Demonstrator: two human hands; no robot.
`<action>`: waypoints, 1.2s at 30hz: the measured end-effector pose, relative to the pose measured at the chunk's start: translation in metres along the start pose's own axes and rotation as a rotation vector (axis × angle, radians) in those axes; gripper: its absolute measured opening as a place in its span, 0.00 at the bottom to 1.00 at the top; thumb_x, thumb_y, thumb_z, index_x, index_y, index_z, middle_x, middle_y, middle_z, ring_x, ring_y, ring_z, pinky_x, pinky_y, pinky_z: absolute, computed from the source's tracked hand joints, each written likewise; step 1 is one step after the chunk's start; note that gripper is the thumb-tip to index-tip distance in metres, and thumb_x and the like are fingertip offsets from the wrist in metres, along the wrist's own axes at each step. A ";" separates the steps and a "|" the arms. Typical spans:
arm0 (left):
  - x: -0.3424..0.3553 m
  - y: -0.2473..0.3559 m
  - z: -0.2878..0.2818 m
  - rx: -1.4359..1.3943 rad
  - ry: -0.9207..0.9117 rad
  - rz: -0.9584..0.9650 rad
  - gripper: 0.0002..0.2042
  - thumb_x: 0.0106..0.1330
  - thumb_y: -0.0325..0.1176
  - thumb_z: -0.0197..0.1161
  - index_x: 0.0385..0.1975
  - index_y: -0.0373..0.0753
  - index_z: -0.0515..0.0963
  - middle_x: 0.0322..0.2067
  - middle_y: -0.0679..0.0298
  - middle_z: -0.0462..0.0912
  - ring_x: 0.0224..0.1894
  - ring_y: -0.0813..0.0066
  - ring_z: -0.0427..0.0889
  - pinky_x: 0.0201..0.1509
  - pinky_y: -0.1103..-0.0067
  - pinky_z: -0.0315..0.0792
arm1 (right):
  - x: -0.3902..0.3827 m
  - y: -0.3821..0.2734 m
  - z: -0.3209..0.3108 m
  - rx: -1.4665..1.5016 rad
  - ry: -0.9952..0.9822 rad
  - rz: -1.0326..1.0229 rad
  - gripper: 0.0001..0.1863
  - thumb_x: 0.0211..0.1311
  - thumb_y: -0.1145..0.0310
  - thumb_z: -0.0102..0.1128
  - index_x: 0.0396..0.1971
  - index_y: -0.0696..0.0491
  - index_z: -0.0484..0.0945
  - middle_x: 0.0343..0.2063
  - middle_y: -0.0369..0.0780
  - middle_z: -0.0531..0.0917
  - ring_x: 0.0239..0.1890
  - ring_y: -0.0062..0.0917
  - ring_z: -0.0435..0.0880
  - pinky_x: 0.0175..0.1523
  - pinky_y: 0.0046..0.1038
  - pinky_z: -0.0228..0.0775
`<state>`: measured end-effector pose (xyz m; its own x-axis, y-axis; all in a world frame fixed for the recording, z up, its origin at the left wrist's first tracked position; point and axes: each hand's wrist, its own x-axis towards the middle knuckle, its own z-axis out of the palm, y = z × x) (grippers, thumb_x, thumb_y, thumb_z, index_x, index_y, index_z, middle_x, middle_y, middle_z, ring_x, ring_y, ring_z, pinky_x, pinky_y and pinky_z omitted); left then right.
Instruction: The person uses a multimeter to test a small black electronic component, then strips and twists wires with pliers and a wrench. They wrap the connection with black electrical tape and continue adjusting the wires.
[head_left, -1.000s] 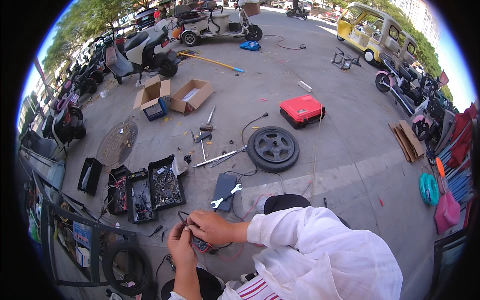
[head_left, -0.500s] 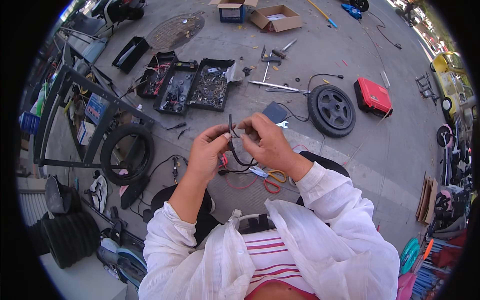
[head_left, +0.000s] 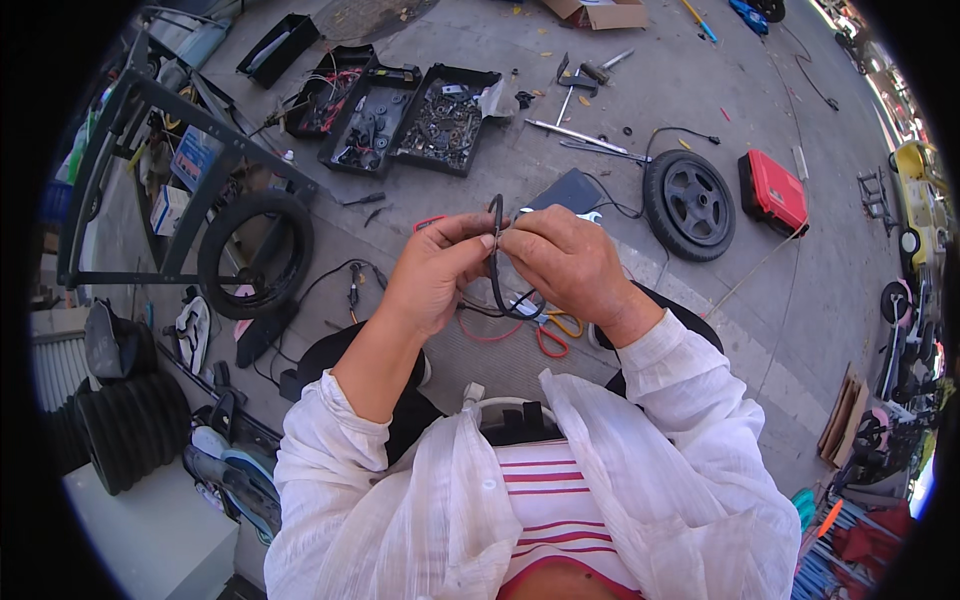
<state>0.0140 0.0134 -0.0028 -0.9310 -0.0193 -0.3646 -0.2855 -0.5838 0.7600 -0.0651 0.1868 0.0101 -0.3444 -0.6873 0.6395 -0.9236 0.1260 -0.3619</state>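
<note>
Tire [head_left: 212, 250] leaning against the dark metal frame [head_left: 200, 205]. Parts tray [head_left: 430, 165] on the pavement, full of small metal pieces. Left hand [head_left: 437, 270]: thumb and fingertips pinching a black cable [head_left: 494, 278], which stands between the hands, its lower end curving right. Scissors [head_left: 541, 318] below it, partly overlapped. Right hand [head_left: 572, 262]: fingers bent, tips at the cable; cannot tell whether gripping. Spoked wheel [head_left: 690, 205] lying flat, near a red case [head_left: 773, 190].
</note>
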 end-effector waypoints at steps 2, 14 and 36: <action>-0.001 0.000 -0.003 0.015 -0.015 0.006 0.11 0.63 0.24 0.59 0.45 0.32 0.77 0.38 0.62 0.82 0.36 0.79 0.80 0.39 0.82 0.74 | 0.000 -0.001 0.000 -0.007 -0.018 -0.002 0.11 0.45 0.74 0.65 0.31 0.53 0.77 0.31 0.38 0.79 0.30 0.32 0.80 0.32 0.30 0.73; -0.004 -0.012 -0.005 0.415 0.039 0.238 0.14 0.62 0.20 0.57 0.48 0.28 0.75 0.40 0.60 0.81 0.42 0.78 0.80 0.47 0.81 0.74 | -0.009 -0.012 0.019 0.914 -0.051 0.910 0.07 0.56 0.71 0.63 0.30 0.57 0.75 0.22 0.34 0.74 0.23 0.17 0.73 0.23 0.19 0.62; -0.006 0.008 -0.012 0.191 -0.001 -0.164 0.08 0.66 0.30 0.60 0.38 0.32 0.78 0.27 0.66 0.79 0.26 0.84 0.75 0.29 0.86 0.69 | -0.008 0.006 0.000 0.619 -0.155 0.587 0.07 0.61 0.74 0.58 0.38 0.57 0.78 0.34 0.38 0.76 0.36 0.22 0.77 0.41 0.24 0.69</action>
<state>0.0200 -0.0011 -0.0009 -0.8686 0.0642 -0.4913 -0.4709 -0.4150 0.7784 -0.0682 0.1932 0.0032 -0.6685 -0.7283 0.1506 -0.3307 0.1098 -0.9373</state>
